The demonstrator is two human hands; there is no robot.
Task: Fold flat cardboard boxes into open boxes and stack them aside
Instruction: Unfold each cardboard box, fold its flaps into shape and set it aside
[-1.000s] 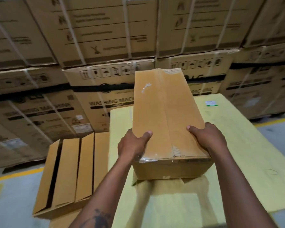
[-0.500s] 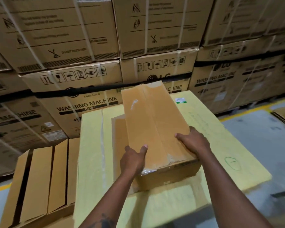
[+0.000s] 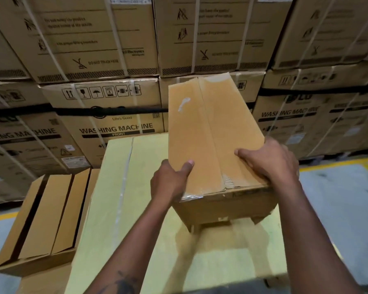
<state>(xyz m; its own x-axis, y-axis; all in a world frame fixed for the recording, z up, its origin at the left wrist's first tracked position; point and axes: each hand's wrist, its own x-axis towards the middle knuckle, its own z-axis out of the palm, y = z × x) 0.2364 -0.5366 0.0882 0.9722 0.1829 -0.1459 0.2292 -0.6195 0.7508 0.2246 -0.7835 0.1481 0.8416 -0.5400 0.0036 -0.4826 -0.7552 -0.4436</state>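
I hold the cardboard box (image 3: 212, 141) above the yellow table (image 3: 136, 209), its long axis running away from me, far end raised. My left hand (image 3: 170, 183) and right hand (image 3: 270, 162) clamp its near corners, fingers wrapped. Its smooth brown top has a taped centre seam. Folded boxes (image 3: 43, 219) sit left of the table.

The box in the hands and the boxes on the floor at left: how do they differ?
The held box shows a closed, taped face; the floor boxes show dark open gaps. Left hand and right hand hold the one above the yellow surface; the others stand untouched. All are plain brown cardboard.
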